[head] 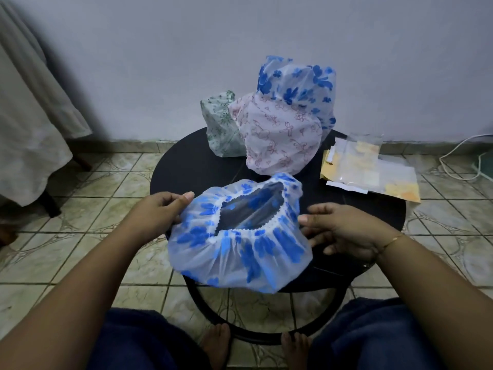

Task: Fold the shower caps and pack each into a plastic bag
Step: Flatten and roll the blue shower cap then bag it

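A blue-flowered shower cap (240,247) lies near the front of the round black table (186,161), its elastic opening facing up. My left hand (160,212) pinches its left edge between thumb and fingers. My right hand (344,231) holds its right edge, thumb on the elastic rim and fingers curled beneath. Behind stand a pink-flowered cap (280,137), a green-patterned cap (221,126) and another blue-flowered cap (301,84). A pile of clear plastic bags (370,169) lies at the table's right edge.
A grey wall runs behind the table. Pale cloth (29,116) hangs at the left over a dark leg. A white cable (458,153) trails on the tiled floor at right. My knees and bare feet (216,343) sit under the table's near edge.
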`<state>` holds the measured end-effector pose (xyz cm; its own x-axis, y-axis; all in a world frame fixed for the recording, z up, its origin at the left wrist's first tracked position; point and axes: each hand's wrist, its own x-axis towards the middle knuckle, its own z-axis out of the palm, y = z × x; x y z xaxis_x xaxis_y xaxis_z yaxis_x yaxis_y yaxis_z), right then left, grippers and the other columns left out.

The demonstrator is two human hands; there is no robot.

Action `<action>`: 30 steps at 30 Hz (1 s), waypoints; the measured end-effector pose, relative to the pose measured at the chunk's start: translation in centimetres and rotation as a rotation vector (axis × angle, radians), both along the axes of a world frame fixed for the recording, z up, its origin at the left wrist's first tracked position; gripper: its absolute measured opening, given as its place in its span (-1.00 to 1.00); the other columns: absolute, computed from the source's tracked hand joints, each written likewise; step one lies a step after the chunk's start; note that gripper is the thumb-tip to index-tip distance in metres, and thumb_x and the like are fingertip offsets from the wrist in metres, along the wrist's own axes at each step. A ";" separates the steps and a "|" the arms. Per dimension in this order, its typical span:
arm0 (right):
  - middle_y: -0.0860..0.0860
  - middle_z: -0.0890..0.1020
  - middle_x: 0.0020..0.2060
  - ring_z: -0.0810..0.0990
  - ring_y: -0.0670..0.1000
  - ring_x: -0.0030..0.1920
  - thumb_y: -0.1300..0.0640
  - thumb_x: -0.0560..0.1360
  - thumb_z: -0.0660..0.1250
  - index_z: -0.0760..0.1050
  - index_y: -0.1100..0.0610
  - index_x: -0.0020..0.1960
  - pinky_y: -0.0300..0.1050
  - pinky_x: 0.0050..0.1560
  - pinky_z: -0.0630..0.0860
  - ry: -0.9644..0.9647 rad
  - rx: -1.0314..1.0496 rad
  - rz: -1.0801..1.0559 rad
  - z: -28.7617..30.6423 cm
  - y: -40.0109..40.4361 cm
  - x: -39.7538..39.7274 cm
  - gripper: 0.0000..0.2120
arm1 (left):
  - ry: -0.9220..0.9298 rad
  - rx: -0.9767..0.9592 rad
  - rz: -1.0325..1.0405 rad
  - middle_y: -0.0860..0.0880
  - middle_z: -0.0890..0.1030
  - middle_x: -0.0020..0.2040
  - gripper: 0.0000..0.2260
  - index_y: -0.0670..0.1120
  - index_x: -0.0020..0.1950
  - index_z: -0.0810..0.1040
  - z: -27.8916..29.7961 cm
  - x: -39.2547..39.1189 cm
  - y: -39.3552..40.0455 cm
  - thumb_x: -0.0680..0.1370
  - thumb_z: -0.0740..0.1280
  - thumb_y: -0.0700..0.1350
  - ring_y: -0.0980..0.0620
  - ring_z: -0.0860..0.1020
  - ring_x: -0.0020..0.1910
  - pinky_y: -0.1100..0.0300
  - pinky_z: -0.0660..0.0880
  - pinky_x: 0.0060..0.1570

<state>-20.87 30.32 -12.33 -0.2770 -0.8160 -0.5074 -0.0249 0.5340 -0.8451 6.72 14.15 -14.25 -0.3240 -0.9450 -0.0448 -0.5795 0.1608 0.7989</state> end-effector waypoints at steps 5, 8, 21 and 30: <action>0.08 0.62 -0.16 0.55 0.01 -0.27 0.16 0.43 0.42 0.27 0.08 0.31 -0.08 -0.28 0.45 -0.080 -0.070 -0.208 -0.2 -0.4 -0.4 -0.48 | -0.101 -0.028 0.125 -0.10 0.65 -0.27 -0.49 -0.18 -0.16 0.60 -0.3 -0.3 -0.4 0.48 0.26 0.28 -0.08 0.60 -0.20 0.08 0.48 -0.17; 0.06 0.58 -0.27 0.47 0.00 -0.37 0.07 0.48 0.37 0.36 0.09 0.09 -0.14 -0.32 0.36 -0.036 -0.025 -0.202 -0.2 -0.4 -0.6 -0.74 | -0.049 0.059 0.096 -0.10 0.67 -0.20 -0.51 -0.17 -0.09 0.56 -0.2 -1.3 -0.3 0.50 0.24 0.28 -0.07 0.60 -0.27 0.14 0.42 -0.32; 0.20 0.59 -0.24 0.57 0.12 -0.25 0.38 0.41 0.40 0.53 0.25 -0.23 0.03 -0.10 0.55 -0.027 -0.116 -0.422 -1.4 -1.3 -1.0 -0.91 | 0.023 0.340 -0.006 -0.18 0.55 -0.30 -0.63 -0.18 -0.26 0.52 -0.2 -4.4 0.0 0.48 0.38 0.12 -0.08 0.48 -0.35 0.16 0.42 -0.34; 0.19 0.63 -0.06 0.61 0.15 0.00 0.32 0.34 0.50 0.56 0.23 -0.10 0.08 0.14 0.54 0.243 -0.050 -0.493 -1.6 -1.3 -3.4 -0.81 | -0.140 0.216 0.086 -0.14 0.51 -0.38 -0.62 -0.29 -0.11 0.58 -0.1 -1.4 -1.4 0.53 0.35 0.07 -0.03 0.37 -0.50 0.24 0.28 -0.47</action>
<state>-24.27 28.98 -13.91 -0.7371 -0.5809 -0.3452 0.0205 0.4913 -0.8707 5.30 12.72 -14.32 -0.2199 -0.9323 -0.2871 -0.6906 -0.0591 0.7208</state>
